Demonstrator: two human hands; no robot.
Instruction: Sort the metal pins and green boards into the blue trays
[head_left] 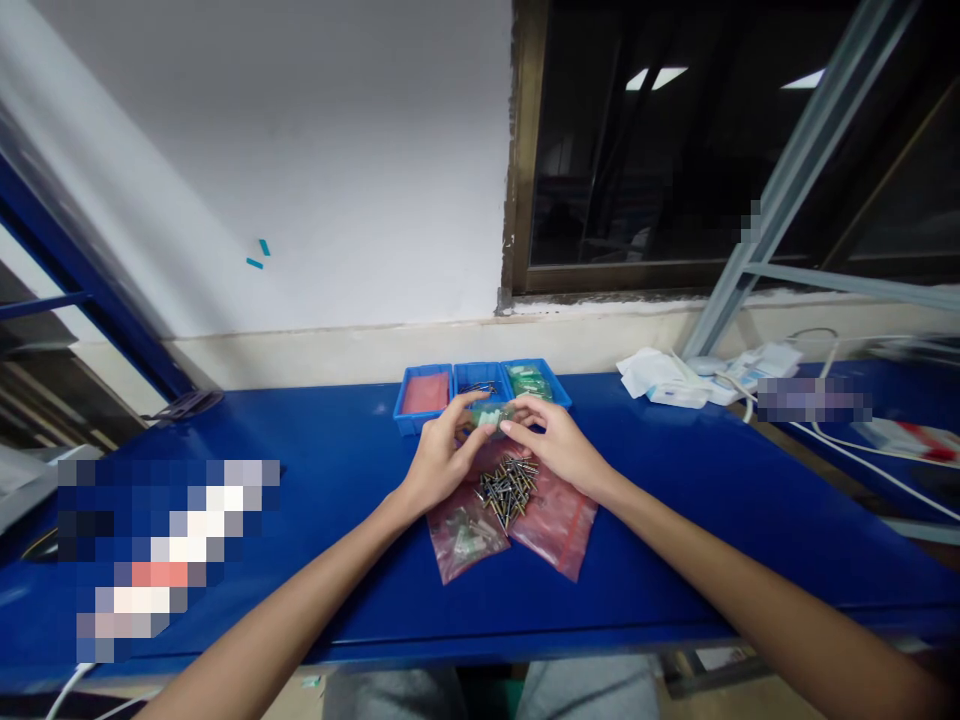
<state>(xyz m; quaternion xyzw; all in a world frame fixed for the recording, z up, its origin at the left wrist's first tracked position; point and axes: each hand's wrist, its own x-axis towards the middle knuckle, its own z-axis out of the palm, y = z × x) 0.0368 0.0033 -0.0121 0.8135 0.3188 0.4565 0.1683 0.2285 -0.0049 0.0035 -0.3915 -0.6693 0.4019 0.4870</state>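
Note:
Between my left hand [444,455] and my right hand [559,440] is a small clear plastic bag [491,415] with pale green and white pieces in it. Fingers and thumbs of both hands pinch it, held above the table. Just below lies a heap of small pointed metal pieces [508,490], dark with gold-coloured parts, on a pink plastic bag [555,525]. Left of the heap, another pink-tinted bag [469,540] has whitish-green pieces in it. The kind of the small pieces is too small to tell.
Three joined blue bins [407,422] stand behind my hands, holding pink bags, metal pieces and green packets. Crumpled white packaging [664,378] and white cables [862,455] lie at the right of the blue table [322,520]. A blurred-out item [169,560] is at the left.

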